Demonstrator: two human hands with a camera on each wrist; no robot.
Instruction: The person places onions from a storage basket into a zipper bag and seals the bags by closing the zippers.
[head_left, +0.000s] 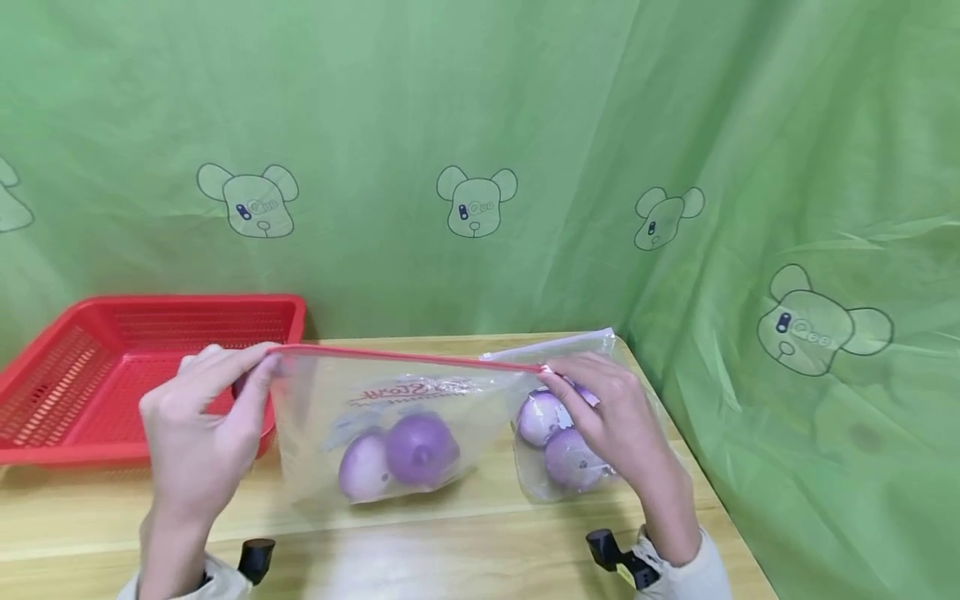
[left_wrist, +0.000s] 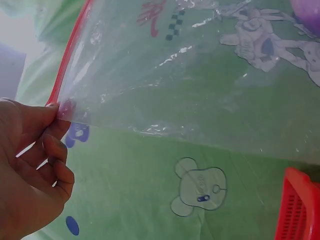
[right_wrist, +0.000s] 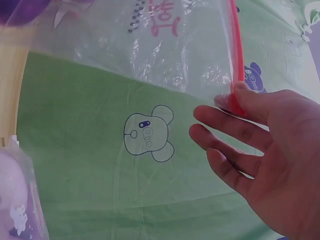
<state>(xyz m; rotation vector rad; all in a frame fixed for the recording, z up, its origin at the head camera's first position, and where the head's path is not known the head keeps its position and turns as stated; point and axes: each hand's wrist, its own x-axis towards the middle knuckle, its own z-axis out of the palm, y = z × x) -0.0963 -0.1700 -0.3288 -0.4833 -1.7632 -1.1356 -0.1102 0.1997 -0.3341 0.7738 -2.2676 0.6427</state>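
A clear zip bag (head_left: 315, 425) with a red zip strip along its top is stretched between both hands. Inside, at the bottom, lie two purple round items (head_left: 422, 450), one darker with a pointed tip, that look like onions. My left hand (head_left: 206, 417) pinches the bag's left top corner between thumb and forefinger. With thumb and forefinger, my right hand (head_left: 618, 412) pinches the right top corner. In the right wrist view the right hand's other fingers (right_wrist: 230, 132) spread away from the bag. Printed red letters (left_wrist: 151, 17) and a cartoon figure show on the plastic.
A second clear bag (head_left: 536, 487) with a pale zip, holding two purple round items, lies behind the right hand. On the left stands a red plastic basket (head_left: 142, 454) with something dark near its right side. Green curtains (head_left: 375, 100) border the wooden table (head_left: 420, 558) at back and right.
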